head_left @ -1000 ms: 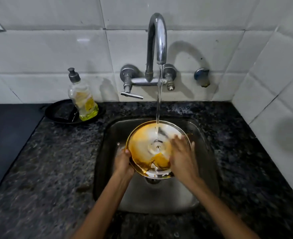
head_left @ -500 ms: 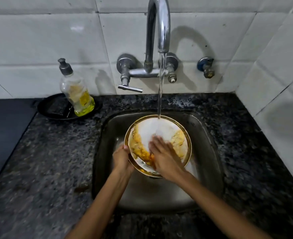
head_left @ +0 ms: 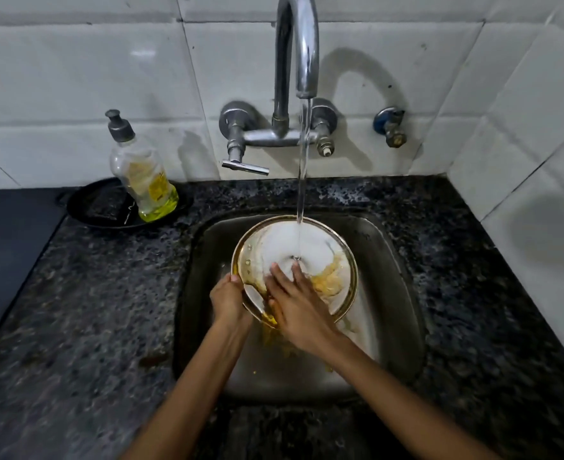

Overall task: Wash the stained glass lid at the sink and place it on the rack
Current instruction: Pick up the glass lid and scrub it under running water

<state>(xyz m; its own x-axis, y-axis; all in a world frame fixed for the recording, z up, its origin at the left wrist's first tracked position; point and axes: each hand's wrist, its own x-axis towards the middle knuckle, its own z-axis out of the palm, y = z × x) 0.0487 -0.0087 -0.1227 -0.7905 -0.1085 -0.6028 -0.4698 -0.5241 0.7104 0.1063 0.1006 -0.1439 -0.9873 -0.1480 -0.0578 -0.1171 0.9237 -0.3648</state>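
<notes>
Rinsing in progress: glass lid (head_left: 310,242) is held tilted inside the sink (head_left: 396,313), directly under the faucet (head_left: 296,58) spout. The water stream (head_left: 303,180) lands at the lid's centre and fans white over its upper half. Yellow-orange stain sits on the lid's lower half, thickest right of centre and along the lower-left rim.

Left hand (head_left: 229,298) is clamped on the lid's lower-left rim, thumb over the edge, fingers hidden behind the glass. Right hand (head_left: 298,308) lies flat on the lid's face, fingers spread apart, gripping nothing; fingertips (head_left: 276,270) reach just short of the point where the stream hits. Palm covers the lid's lower edge.

Left of the faucet: soap bottle (head_left: 143,180) with yellow liquid, standing in a black dish (head_left: 91,207) on the granite counter (head_left: 85,310). Right of the faucet: a small wall tap (head_left: 390,126) on the tile.
</notes>
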